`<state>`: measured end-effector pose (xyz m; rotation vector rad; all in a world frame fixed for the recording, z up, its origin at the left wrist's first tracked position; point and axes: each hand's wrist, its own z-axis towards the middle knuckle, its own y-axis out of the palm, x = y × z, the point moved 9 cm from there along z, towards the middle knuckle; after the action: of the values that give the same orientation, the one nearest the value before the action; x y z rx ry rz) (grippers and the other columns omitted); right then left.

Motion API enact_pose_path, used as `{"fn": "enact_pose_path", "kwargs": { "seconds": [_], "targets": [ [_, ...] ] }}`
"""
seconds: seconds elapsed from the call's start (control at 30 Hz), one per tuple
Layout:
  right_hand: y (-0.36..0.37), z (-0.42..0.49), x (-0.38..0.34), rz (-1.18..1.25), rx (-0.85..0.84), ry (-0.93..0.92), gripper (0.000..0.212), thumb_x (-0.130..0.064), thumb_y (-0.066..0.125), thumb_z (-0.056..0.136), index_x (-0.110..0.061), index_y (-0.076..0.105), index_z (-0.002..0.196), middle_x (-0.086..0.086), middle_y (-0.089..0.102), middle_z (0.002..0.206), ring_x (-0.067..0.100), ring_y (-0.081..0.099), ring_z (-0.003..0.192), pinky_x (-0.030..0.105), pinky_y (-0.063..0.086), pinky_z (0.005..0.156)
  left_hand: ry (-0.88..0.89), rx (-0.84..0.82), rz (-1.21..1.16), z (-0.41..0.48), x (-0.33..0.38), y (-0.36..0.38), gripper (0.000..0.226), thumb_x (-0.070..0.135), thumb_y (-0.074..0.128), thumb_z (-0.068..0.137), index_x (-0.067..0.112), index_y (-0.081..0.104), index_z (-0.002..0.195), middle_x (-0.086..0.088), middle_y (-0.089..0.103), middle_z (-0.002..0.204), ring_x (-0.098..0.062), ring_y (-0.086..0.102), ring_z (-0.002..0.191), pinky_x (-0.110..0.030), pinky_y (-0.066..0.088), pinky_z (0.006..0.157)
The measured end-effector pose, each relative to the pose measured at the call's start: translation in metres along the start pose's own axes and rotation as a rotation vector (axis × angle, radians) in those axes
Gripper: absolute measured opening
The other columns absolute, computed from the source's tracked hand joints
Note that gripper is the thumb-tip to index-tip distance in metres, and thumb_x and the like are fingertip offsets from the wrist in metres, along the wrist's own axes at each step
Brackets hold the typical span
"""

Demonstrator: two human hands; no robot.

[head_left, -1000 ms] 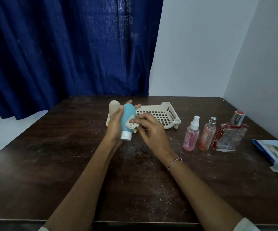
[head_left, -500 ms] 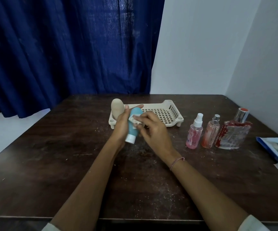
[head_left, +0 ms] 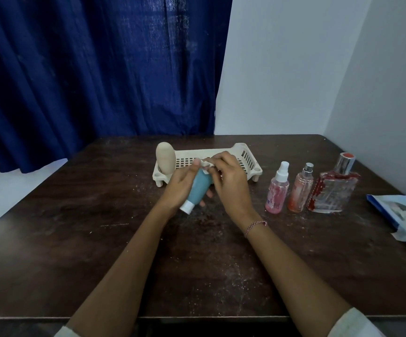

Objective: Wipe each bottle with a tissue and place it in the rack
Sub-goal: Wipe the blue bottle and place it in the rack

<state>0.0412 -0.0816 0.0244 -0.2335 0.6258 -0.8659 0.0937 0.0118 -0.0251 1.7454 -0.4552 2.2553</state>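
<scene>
A dark bench (head_left: 75,239) is backed by a blue curtain (head_left: 75,69). A beige bottle (head_left: 165,156) is stood in the rack (head_left: 236,145) at left. Before it, the blue bottle (head_left: 198,190) is gripped cap-down by the left hand (head_left: 180,188), and a tissue (head_left: 205,164) is pinched against its top by the right hand (head_left: 231,183). It is best turned so every side is wiped.

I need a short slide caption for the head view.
Left hand holds a blue bottle while the right hand wipes it with a tissue.

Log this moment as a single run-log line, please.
left hand grips blue bottle | right hand pinches tissue against it | rack holds beige bottle | three bottles beside rack
</scene>
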Motion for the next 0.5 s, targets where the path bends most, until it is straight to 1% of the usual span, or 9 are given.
{"fn": "enact_pose_path", "kwargs": {
  "seconds": [0.03, 0.07, 0.1, 0.13, 0.17, 0.23, 0.3, 0.4, 0.5],
  "targets": [
    [-0.002, 0.001, 0.002, 0.013, 0.01, 0.012, 0.015, 0.0, 0.057, 0.086, 0.002, 0.066, 0.098, 0.009, 0.059, 0.093, 0.018, 0.055, 0.088, 0.017, 0.042, 0.082, 0.027, -0.019, -0.008, 0.001, 0.001, 0.002, 0.044, 0.046, 0.041, 0.091, 0.01, 0.057, 0.11, -0.013, 0.069, 0.068, -0.024, 0.066, 0.056, -0.029, 0.053, 0.044],
    [-0.004, 0.002, 0.004, 0.023, 0.018, 0.021, 0.014, 0.0, 0.057, 0.086, 0.002, 0.066, 0.097, 0.009, 0.059, 0.093, 0.017, 0.056, 0.087, 0.019, 0.043, 0.081, 0.036, -0.021, -0.024, 0.002, 0.0, 0.001, 0.044, 0.042, 0.049, 0.088, 0.016, 0.049, 0.123, -0.014, 0.07, 0.073, -0.027, 0.068, 0.06, -0.031, 0.054, 0.045],
    [-0.005, 0.003, 0.006, 0.027, 0.024, 0.031, 0.013, 0.0, 0.057, 0.087, 0.002, 0.066, 0.096, 0.008, 0.059, 0.092, 0.016, 0.056, 0.086, 0.02, 0.045, 0.08, 0.041, -0.004, -0.033, 0.003, 0.0, -0.001, 0.048, 0.038, 0.054, 0.086, 0.02, 0.042, 0.129, -0.016, 0.07, 0.079, -0.03, 0.068, 0.063, -0.033, 0.055, 0.046],
    [-0.005, 0.004, 0.008, 0.025, 0.028, 0.041, 0.012, -0.001, 0.057, 0.087, 0.001, 0.066, 0.094, 0.008, 0.059, 0.092, 0.016, 0.057, 0.085, 0.023, 0.047, 0.078, 0.049, 0.009, -0.039, 0.004, 0.0, -0.003, 0.048, 0.035, 0.056, 0.086, 0.021, 0.04, 0.129, -0.017, 0.069, 0.085, -0.032, 0.069, 0.065, -0.035, 0.056, 0.047],
    [-0.005, 0.005, 0.01, 0.024, 0.032, 0.053, 0.01, -0.001, 0.057, 0.087, 0.001, 0.065, 0.092, 0.008, 0.059, 0.091, 0.017, 0.057, 0.084, 0.025, 0.047, 0.077, 0.063, 0.021, -0.036, 0.004, 0.001, -0.004, 0.041, 0.032, 0.056, 0.088, 0.02, 0.041, 0.124, -0.018, 0.069, 0.089, -0.033, 0.069, 0.066, -0.036, 0.056, 0.048],
    [-0.005, 0.005, 0.014, 0.031, 0.034, 0.081, 0.009, -0.002, 0.058, 0.087, 0.001, 0.065, 0.091, 0.008, 0.059, 0.091, 0.017, 0.057, 0.083, 0.026, 0.048, 0.076, 0.09, 0.057, -0.021, 0.002, 0.005, -0.008, 0.026, 0.031, 0.054, 0.091, 0.015, 0.045, 0.11, -0.019, 0.068, 0.091, -0.032, 0.069, 0.069, -0.036, 0.057, 0.049],
    [-0.003, 0.005, 0.017, 0.044, 0.034, 0.107, 0.011, -0.003, 0.06, 0.086, 0.001, 0.066, 0.094, 0.008, 0.06, 0.091, 0.016, 0.057, 0.083, 0.025, 0.047, 0.077, 0.122, 0.114, 0.014, 0.001, 0.007, -0.013, 0.02, 0.028, 0.052, 0.094, 0.011, 0.046, 0.102, -0.016, 0.067, 0.09, -0.025, 0.069, 0.071, -0.034, 0.057, 0.053],
    [-0.002, 0.004, 0.021, 0.077, 0.045, 0.141, 0.016, -0.007, 0.063, 0.086, 0.001, 0.067, 0.098, 0.007, 0.061, 0.091, 0.013, 0.055, 0.083, 0.017, 0.043, 0.076, 0.185, 0.213, 0.098, 0.001, 0.013, -0.022, 0.014, 0.024, 0.05, 0.097, 0.011, 0.05, 0.095, -0.003, 0.062, 0.083, -0.005, 0.061, 0.067, -0.022, 0.05, 0.056],
    [-0.001, 0.002, 0.022, 0.122, 0.06, 0.161, 0.019, -0.01, 0.064, 0.085, -0.001, 0.068, 0.101, 0.001, 0.058, 0.091, 0.007, 0.053, 0.084, 0.009, 0.039, 0.074, 0.169, 0.254, 0.07, 0.001, 0.011, -0.027, 0.012, 0.026, 0.048, 0.097, 0.015, 0.05, 0.092, 0.001, 0.062, 0.082, -0.003, 0.06, 0.066, -0.02, 0.049, 0.057]
  ]
}}
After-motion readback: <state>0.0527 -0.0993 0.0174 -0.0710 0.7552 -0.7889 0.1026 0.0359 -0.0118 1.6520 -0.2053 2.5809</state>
